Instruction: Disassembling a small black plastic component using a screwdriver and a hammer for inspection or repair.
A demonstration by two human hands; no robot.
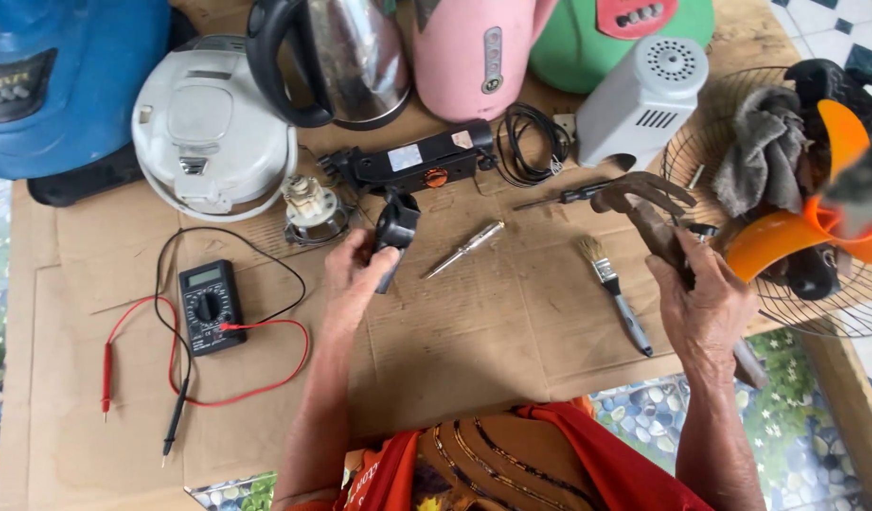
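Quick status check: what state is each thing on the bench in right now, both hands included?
Left hand: gripping the black tool's handle.
Right hand: holding the claw hammer, head raised.
Multimeter: lying flat, leads loose on the cardboard.
Screwdriver: lying untouched.
Brush: lying untouched.
Rice cooker: lid shut.
Fan: guard open, rag draped inside.

The worktop [474, 331] is covered with brown cardboard; on it lie a multimeter [210, 307], a paintbrush [614, 284], a screwdriver [464, 250] and a white rice cooker [212, 128].
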